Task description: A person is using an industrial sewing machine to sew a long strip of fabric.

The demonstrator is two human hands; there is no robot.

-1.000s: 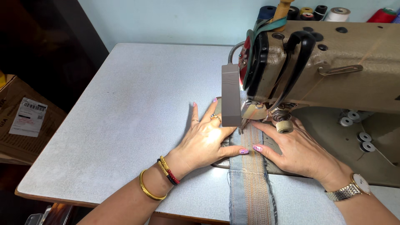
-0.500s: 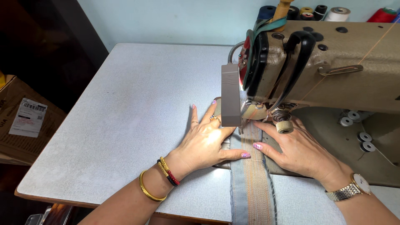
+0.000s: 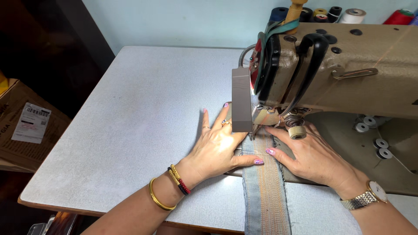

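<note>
Both hands are seen low in the centre of the head view, laid flat on either side of a denim strip. Left hand is spread wide, fingers fanned toward the upper middle of the frame, palm pressed on the grey table, thumb stretched across to the strip's left edge. Right hand is opened too, fingers extended leftward and pressed down, a painted fingertip set on the strip just beside the left thumb; nothing is pinched by either hand. The strip, blue with an orange-stitched tan band down its middle, is run from the bottom edge of the frame up between the two hands to the needle area, where its upper end is hidden under the presser foot. A tan sewing machine is filling the upper right, with a grey lamp block hung at its front, just above the left fingers. Gold bangles and a red-and-black bracelet are worn at the left wrist, a metal watch at the right. Thread spools are lined up along the top edge, bobbins are scattered at the right, and a cardboard box is glimpsed at the left edge.
</note>
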